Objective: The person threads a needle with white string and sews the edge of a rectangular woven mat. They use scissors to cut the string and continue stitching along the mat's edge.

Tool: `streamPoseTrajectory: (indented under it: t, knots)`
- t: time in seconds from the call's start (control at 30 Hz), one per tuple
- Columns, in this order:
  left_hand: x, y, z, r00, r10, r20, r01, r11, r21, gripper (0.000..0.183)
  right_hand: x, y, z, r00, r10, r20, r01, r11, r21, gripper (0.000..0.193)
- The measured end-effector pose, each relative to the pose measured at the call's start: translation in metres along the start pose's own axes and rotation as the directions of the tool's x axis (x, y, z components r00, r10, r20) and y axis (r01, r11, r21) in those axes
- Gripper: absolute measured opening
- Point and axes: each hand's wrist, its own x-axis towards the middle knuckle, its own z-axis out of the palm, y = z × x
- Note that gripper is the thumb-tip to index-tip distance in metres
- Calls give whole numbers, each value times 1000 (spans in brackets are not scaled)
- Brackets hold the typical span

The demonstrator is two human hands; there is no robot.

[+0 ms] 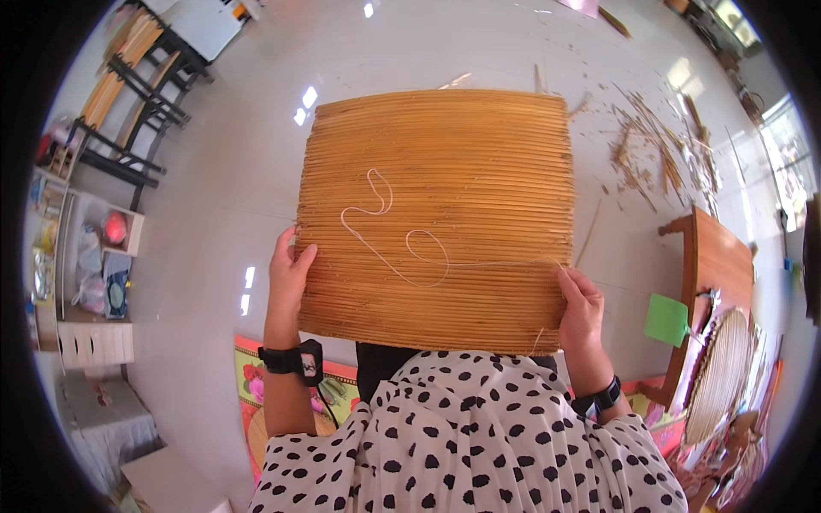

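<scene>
A roughly square, golden-brown mat of thin straw-like stalks (462, 171) lies in front of me, its stalks running side to side. My left hand (292, 267) grips its left edge, thumb on top and fingers round the side. At the lower right edge my right hand (579, 299) pinches the mat between thumb and fingers. Loose white thread (446, 267) loops over the mat's surface and runs toward my right thumb. Whether those fingers also hold the thread, I cannot tell. A short thread end (538, 342) shows near the bottom right corner.
Scattered stalks (654, 150) litter the floor at the far right. A wooden stool (714, 256) stands on the right, with a green fly-swatter-like paddle (666, 320) and a round woven piece (717, 376) beside it. Shelves (128, 227) and a black rack (141, 94) line the left.
</scene>
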Motion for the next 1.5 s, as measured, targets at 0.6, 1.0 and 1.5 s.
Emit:
streamPoseTrajectory:
  t: [0.6, 1.0, 1.5]
  knots:
    - [-46, 173, 121, 542, 456, 706, -501, 850, -164, 39, -6, -67, 55, 648, -452, 613, 758, 457, -465, 15]
    - [-43, 115, 178, 676, 211, 706, -395, 913, 105, 31, 23, -25, 72, 545, -525, 653, 832, 247, -496, 14]
    - [-36, 122, 167, 711, 286, 642, -378, 926, 6, 2, 41, -39, 60, 681, -558, 474, 708, 339, -619, 7]
